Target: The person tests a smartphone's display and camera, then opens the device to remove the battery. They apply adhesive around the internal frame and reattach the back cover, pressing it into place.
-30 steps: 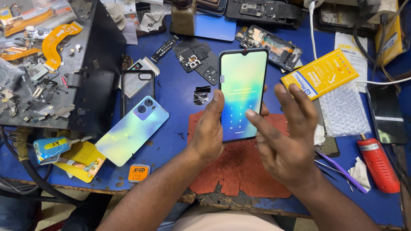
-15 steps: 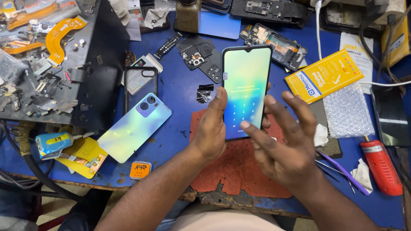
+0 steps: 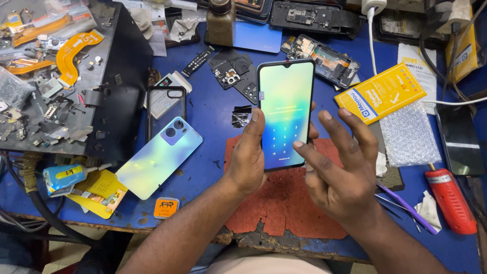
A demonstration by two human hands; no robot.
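My left hand (image 3: 249,157) holds a smartphone (image 3: 285,96) upright by its lower left edge; the screen is lit green-blue with a number keypad. My right hand (image 3: 339,172) is spread open beside it, and its index fingertip touches the lower right part of the screen. Under both hands lies a worn red mat (image 3: 284,203) on the blue bench (image 3: 213,122).
A pale iridescent phone back cover (image 3: 158,156) and a clear case (image 3: 165,109) lie at left beside a black tray of small parts (image 3: 56,76). A yellow packet (image 3: 380,92), bubble wrap (image 3: 409,133), a red tool (image 3: 450,200), tweezers and an opened phone frame (image 3: 322,58) lie at right.
My right hand has drawn closer to the phone, its index finger now on the lower screen. The phone stays held in my left hand.
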